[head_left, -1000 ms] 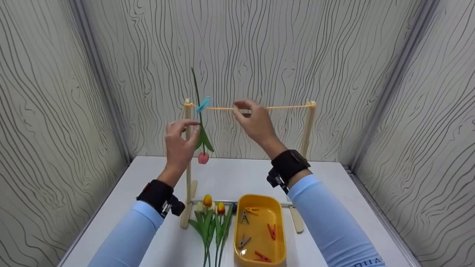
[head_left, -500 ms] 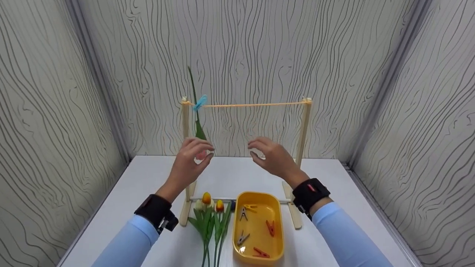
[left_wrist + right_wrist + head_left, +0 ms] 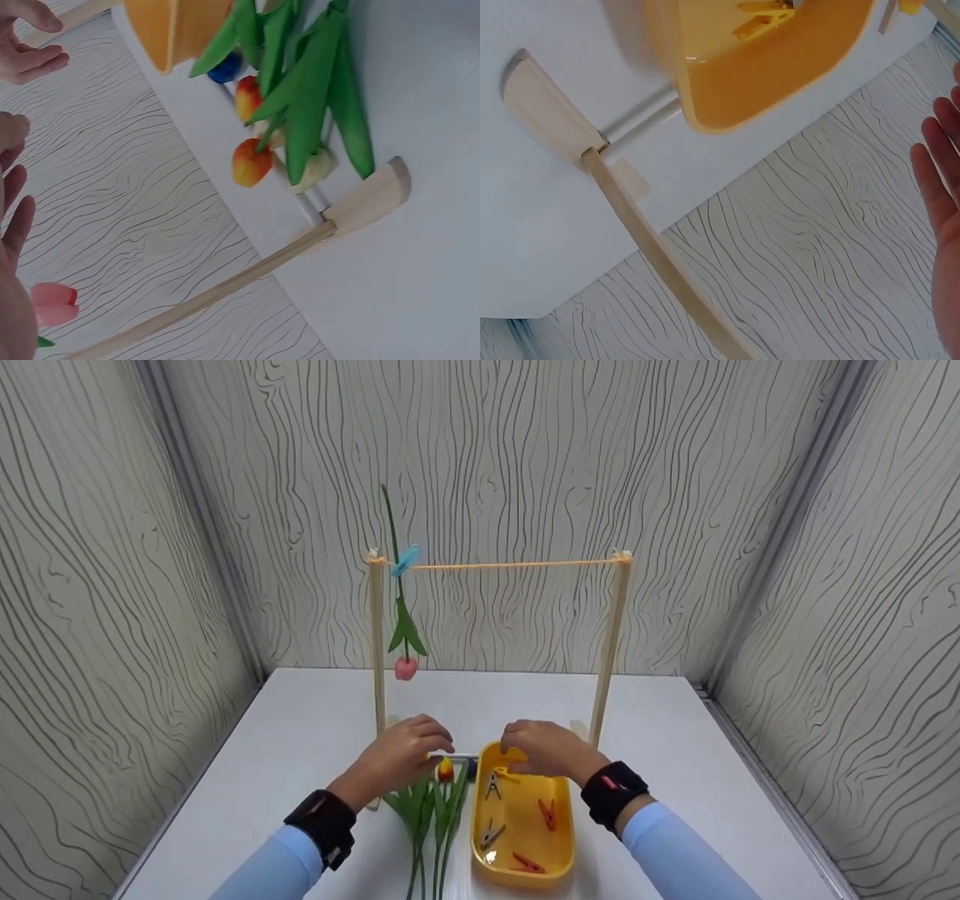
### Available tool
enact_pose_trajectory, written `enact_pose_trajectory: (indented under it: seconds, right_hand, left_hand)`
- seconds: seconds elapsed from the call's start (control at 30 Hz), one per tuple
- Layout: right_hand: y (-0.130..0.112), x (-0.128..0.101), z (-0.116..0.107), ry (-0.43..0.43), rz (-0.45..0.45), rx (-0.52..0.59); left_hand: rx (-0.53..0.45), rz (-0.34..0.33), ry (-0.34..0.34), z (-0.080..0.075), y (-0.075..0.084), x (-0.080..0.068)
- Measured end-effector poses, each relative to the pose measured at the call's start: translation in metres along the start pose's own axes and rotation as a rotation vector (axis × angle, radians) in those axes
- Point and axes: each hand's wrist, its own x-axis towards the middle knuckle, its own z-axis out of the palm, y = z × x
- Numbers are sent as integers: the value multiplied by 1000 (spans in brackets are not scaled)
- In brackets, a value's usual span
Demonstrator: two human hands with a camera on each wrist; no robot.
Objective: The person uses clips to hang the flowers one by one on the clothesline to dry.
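My left hand hovers over the blossoms of several artificial tulips, fingers loosely bent and holding nothing. Over the far end of a yellow tub is my right hand, also with nothing in its relaxed fingers. Inside the tub lie yellow, grey and red clothespins. A pink tulip hangs head down from an orange string, clipped near the left post by a blue clothespin. In the left wrist view, orange-yellow tulip heads, pale ones and a dark blue one show.
Two wooden posts hold up the string, one on each side, standing on wooden feet. A pale rod joins the feet low behind the tub. The white table ends at wood-patterned walls.
Both hands have come away from the string and the hanging tulip, down toward the table. The left is now over the tulips, the right over the tub. The pink tulip stays clipped.
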Motion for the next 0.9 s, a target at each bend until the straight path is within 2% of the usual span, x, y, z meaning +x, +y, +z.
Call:
enact_pose_trajectory:
  seconds: [0.07,0.17,0.33,0.47,0.6,0.8,0.9]
  right_hand:
    - [-5,1,11,-77,5,4]
    - [-13,2,28,-145,-7,-20]
    - [-27,3,47,-229,-21,-37]
    - [-34,2,59,-264,-18,7]
    - [-38,1,70,-277,-15,-6]
    - [-40,2,81,-280,-76,-34]
    - [-39,3,86,-256,-126,-57]
  left_hand:
    - [15,39,-64,12,3,-5]
    - [32,112,-159,31,11,-12]
    - [67,236,-256,57,23,-24]
    - [130,328,-301,69,28,-29]
    - [202,425,-324,77,30,-34]
    - [287,478,-364,88,32,-40]
    - [285,488,-377,91,34,-42]
